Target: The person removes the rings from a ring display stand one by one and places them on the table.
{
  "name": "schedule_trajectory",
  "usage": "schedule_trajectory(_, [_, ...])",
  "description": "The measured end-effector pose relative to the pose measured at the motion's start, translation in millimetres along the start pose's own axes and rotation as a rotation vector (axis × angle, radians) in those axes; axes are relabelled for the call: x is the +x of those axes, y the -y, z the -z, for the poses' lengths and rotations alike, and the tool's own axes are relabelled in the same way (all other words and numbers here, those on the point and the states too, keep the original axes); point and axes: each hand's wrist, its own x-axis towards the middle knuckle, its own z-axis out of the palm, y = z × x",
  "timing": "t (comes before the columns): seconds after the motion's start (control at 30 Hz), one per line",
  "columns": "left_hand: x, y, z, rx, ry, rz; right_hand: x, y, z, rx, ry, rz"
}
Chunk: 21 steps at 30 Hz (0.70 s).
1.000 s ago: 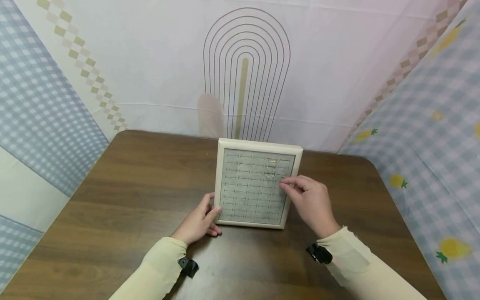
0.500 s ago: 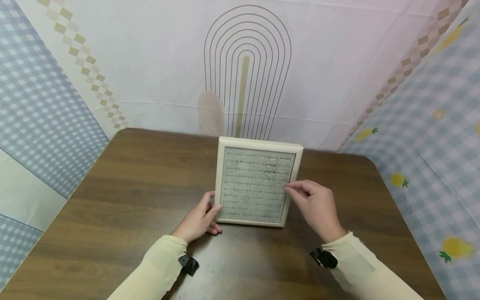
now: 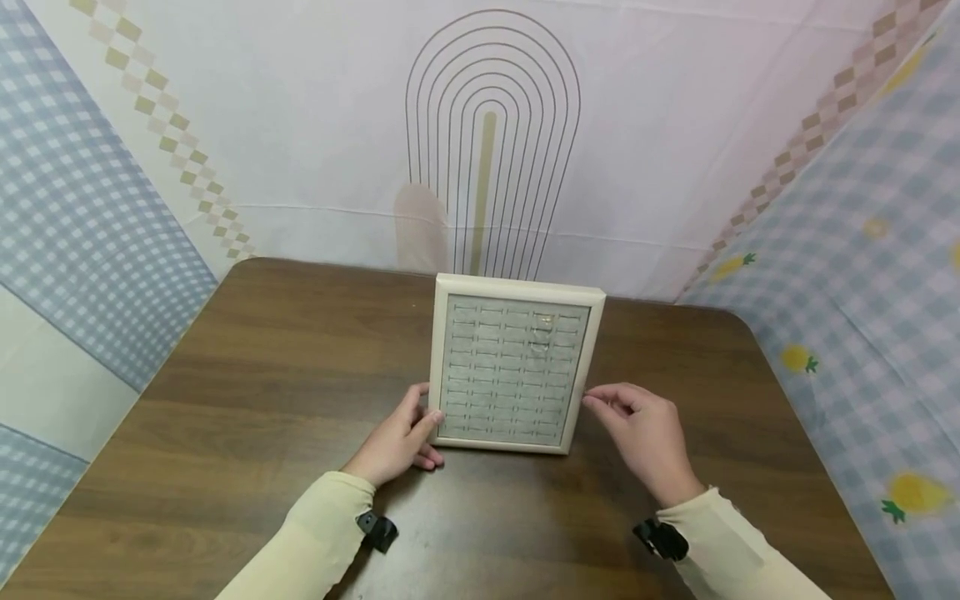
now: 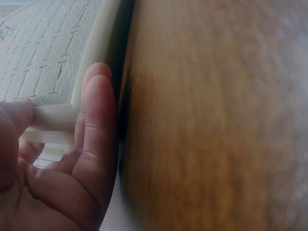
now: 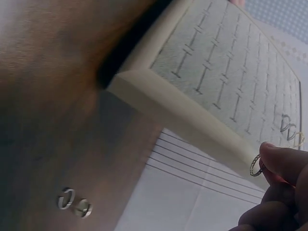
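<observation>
A ring display board (image 3: 495, 367), grey slotted foam in a cream frame, stands tilted back on the table. My left hand (image 3: 396, 442) grips its lower left edge, thumb on the front. In the left wrist view the fingers (image 4: 98, 115) lie along the frame's underside and side. Just off the board's right edge, my right hand (image 3: 647, 437) pinches a thin ring (image 5: 255, 165) between thumb and forefinger; the right wrist view shows its patterned band. Three rings sit in slots near the board's upper right, a gold-coloured ring (image 3: 545, 320) topmost.
Two loose rings, a silver ring (image 5: 66, 198) and another ring (image 5: 83, 208), lie on the wooden table (image 3: 315, 333) in the right wrist view; the head view hides them. A printed white cloth (image 3: 315, 125) hangs behind, with checked cloth at both sides.
My right hand has drawn away from the board's front, right and down past the frame's edge, still pinching the ring. My left hand and the board stay put.
</observation>
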Motion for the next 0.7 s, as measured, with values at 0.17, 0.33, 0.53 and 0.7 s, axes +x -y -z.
schedule_trajectory(0.17, [1.7, 1.2, 0.2, 0.007, -0.001, 0.009, -7, -9, -2, 0.002, -0.016, -0.005])
schedule_trajectory(0.33, [1.9, 3.0, 0.0, 0.001, 0.003, 0.007, -13, -17, -3, 0.016, -0.021, -0.025])
schedule_trajectory(0.53, [1.4, 3.0, 0.2, -0.009, 0.007, 0.0, -20, -26, -3, 0.006, -0.025, -0.053])
schedule_trajectory(0.7, [1.4, 2.9, 1.5, -0.011, 0.01, -0.006, -25, -32, -3, -0.014, -0.008, -0.095])
